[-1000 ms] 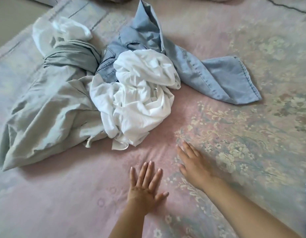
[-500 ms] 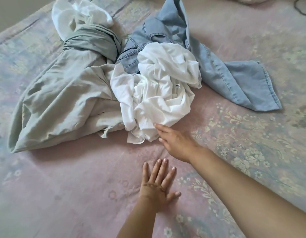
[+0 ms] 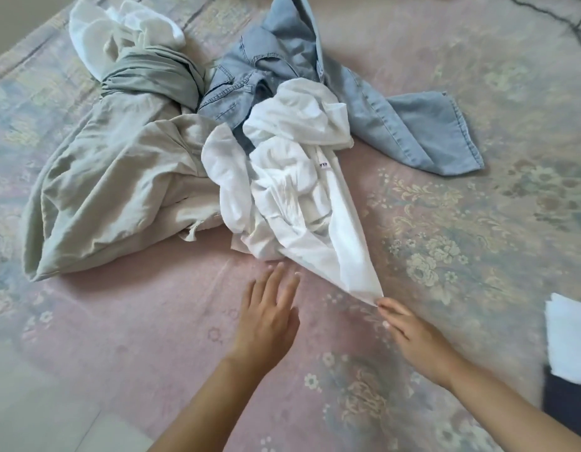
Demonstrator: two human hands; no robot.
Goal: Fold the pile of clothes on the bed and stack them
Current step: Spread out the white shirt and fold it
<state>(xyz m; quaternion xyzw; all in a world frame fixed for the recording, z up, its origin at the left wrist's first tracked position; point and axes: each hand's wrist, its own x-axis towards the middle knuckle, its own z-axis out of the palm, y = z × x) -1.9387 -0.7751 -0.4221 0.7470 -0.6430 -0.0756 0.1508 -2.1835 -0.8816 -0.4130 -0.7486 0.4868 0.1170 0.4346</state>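
Bed [image 3: 478, 262] covered by a pink and pale green floral spread, viewed from above, with bare floor visible at lower left; pile of clothes lying on its upper middle part; crumpled white garment [image 3: 292, 190] at the near centre of the pile, one corner drawn out to a taut point toward the viewer, a small label showing among its folds; pale green garment [image 3: 113, 190] to the left, bunched and twisted at its far end, where white cloth [image 3: 119, 24] emerges; light blue denim garment [image 3: 396, 119] behind and to the right, partly under the white one; right hand [image 3: 409, 334] pinching the tip of the drawn-out white corner between thumb and fingertips; left hand [image 3: 269, 314] spread flat, palm down, fingers together, just beside the white garment's near edge, holding nothing; folded white cloth on a dark item [image 3: 569, 340] at the right edge, well apart from the pile.
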